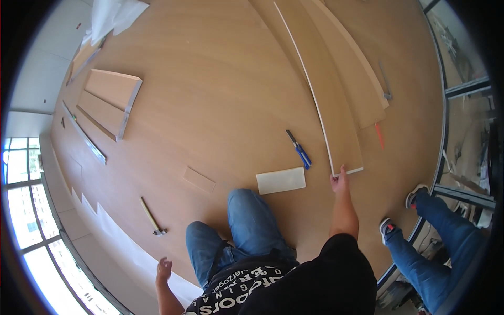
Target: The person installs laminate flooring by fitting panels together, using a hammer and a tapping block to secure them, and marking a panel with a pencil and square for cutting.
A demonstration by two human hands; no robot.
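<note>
My right hand [340,181] is closed on the near corner of a long wooden board [328,89] with white edges. The board runs away from me towards the far side, its near end tilted up off the floor as far as I can tell. My left hand [164,268] is raised at the lower left, fingers loosely apart, with nothing in it. A blue utility knife [301,154] lies just left of the board. Beside it, in front of my knee, is a small white rectangular panel [281,180]. A hammer [153,218] with a wooden handle rests on the floor nearest my left hand.
More boards [357,89] lie right of the held one, near a red strip [380,135] and a thin metal tool [386,81]. At left are a wooden frame [113,100] and a metal strip [84,134]. Another person's legs [420,247] stand at right by a glazed partition [446,115].
</note>
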